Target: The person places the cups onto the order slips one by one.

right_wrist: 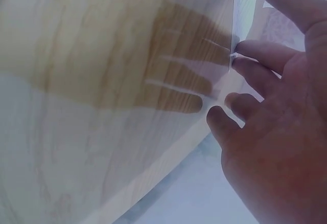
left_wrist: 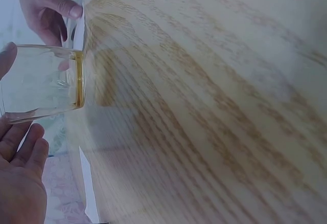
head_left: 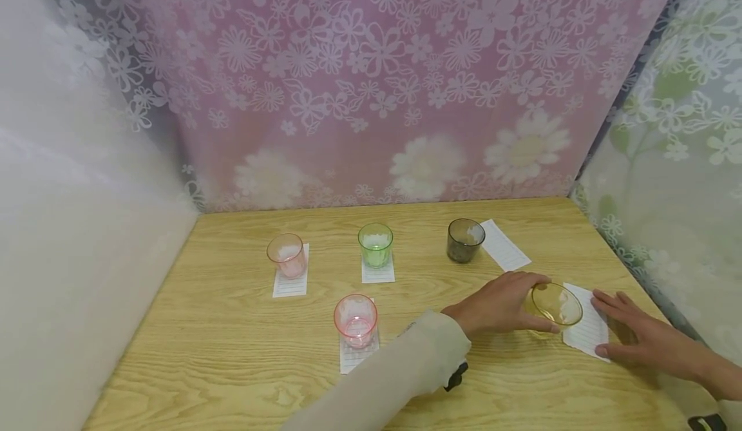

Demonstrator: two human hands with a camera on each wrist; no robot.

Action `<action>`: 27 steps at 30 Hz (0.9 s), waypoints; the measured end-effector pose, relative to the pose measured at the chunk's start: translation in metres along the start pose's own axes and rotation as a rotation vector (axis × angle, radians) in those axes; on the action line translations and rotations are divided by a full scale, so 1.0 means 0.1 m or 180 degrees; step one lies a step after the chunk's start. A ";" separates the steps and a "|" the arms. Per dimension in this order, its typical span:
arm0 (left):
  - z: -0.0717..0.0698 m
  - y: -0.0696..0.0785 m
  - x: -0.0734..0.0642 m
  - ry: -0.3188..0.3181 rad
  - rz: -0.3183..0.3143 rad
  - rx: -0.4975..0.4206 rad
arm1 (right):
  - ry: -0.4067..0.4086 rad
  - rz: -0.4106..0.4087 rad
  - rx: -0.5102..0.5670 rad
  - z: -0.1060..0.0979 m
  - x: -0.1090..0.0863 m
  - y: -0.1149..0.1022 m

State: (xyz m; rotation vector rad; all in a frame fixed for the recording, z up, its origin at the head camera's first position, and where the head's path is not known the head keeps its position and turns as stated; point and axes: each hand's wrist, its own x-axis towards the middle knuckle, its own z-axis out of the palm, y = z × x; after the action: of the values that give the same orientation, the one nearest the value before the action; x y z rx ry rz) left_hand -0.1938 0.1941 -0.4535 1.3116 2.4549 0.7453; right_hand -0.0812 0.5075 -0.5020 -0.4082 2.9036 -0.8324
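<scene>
My left hand [head_left: 500, 305] holds a clear yellow glass [head_left: 558, 307] near its rim, thumb on the near side and fingers on the far side. The left wrist view has that glass [left_wrist: 41, 83] upright at the tabletop; whether its base touches the wood I cannot tell. Just right of it lies a white lined paper slip [head_left: 587, 329]. My right hand [head_left: 655, 339] rests at this slip's right edge, thumb and fingers spread, fingertips touching it. In the right wrist view, the fingers of the right hand [right_wrist: 278, 106] are slightly bent and grasp nothing.
A dark grey glass [head_left: 464, 244] stands beside another slip [head_left: 505, 247]. A green glass [head_left: 376, 248], a pale pink glass [head_left: 290, 258] and a brighter pink glass [head_left: 356, 325] each stand on a slip. Floral curtains [head_left: 359, 83] border the wooden table [head_left: 232, 354].
</scene>
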 end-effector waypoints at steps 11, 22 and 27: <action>-0.04 -0.02 0.03 0.0014 0.0060 -0.0069 | -0.0097 -0.0137 -0.0191 -0.03 0.11 -0.09; -0.04 -0.01 0.02 0.0013 0.0040 -0.0188 | -0.0194 -0.0288 -0.0202 -0.06 0.16 -0.19; -0.05 0.03 0.00 -0.0039 -0.0026 -0.0231 | -0.0308 -0.0184 -0.0330 -0.06 0.19 -0.21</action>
State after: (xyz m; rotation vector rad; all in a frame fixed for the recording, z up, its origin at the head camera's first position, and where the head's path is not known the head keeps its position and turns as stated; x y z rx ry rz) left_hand -0.1943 0.1941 -0.4480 1.2752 2.3986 0.8140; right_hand -0.0957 0.4882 -0.4864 -0.5286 2.8653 -0.6516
